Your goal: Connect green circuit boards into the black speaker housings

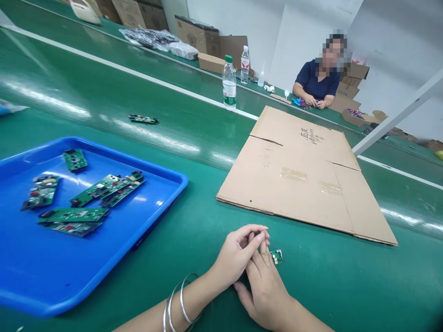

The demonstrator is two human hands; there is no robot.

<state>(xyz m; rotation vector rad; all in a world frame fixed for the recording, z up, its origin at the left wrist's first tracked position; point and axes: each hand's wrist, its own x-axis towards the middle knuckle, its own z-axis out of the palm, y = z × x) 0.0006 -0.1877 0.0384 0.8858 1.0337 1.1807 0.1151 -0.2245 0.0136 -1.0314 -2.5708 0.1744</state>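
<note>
My left hand [235, 253] and my right hand [265, 288] meet above the green tabletop near the front. The fingers of the left one are curled round the fingertips of the right, its thumb pressing on them. Stretched out and close together, my right fingers point away from me, with the thumb apart. No object shows between the hands, though the meeting fingertips hide part of that spot. Just right of the right fingers lies a small green circuit board [277, 256] with a metal-coloured part at its edge.
At left, a blue tray [173, 177] holds several circuit boards [74, 214]. Another board [142, 119] lies beyond it. A flattened cardboard box [294, 157] covers the right side. A green-capped bottle [229, 87] stands behind. Across the bench sits a person [318, 80], hands on small parts.
</note>
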